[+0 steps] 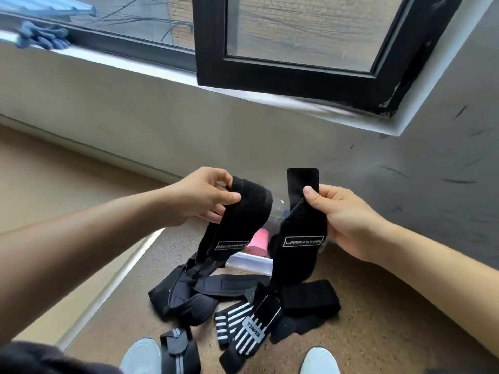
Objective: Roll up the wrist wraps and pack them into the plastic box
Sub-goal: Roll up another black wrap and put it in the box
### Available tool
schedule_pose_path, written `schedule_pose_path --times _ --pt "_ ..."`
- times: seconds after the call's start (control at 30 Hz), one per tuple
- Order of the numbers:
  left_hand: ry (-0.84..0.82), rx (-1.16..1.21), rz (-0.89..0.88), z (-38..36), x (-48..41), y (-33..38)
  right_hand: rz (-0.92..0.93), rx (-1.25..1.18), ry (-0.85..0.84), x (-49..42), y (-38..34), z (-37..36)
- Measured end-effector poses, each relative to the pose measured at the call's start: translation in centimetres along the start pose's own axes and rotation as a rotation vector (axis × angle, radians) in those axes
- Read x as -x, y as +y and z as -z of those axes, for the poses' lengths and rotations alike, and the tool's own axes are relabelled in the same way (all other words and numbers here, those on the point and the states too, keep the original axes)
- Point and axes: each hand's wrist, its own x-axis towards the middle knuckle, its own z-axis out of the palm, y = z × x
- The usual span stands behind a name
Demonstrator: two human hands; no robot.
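My left hand (pixel 205 198) pinches the left wrap (pixel 243 214); my right hand (pixel 348 220) pinches the right wrap (pixel 299 255); the 2 hang over the pile (pixel 205 290); the box (pixel 251 261) sits on the floor (pixel 378 319) just behind; a loose end might snag the pile and drag it.

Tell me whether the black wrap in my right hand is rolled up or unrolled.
Unrolled: the black wrap hangs as a flat strip from the right hand, which pinches its upper end, logo patch facing out.
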Motion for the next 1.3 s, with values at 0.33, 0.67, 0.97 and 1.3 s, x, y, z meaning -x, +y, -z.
schedule_pose_path --times 0.33,0.67,0.97,1.3 --pt "-0.004 0.225 0.126 -1.6 -0.8 0.4 0.150 -0.045 0.017 0.0 1.4 -1.7" --pt "-0.076 0.363 0.157 -3.2 -0.9 1.2 0.232 0.002 0.054 -0.9 2.0 -2.6" --pt "-0.059 0.380 0.147 -3.9 -0.5 1.3 0.256 0.095 0.130 -1.2 2.6 -2.8" --pt "-0.030 0.409 0.091 -4.3 0.1 1.7 0.220 0.189 0.259 -1.1 2.1 -2.4"
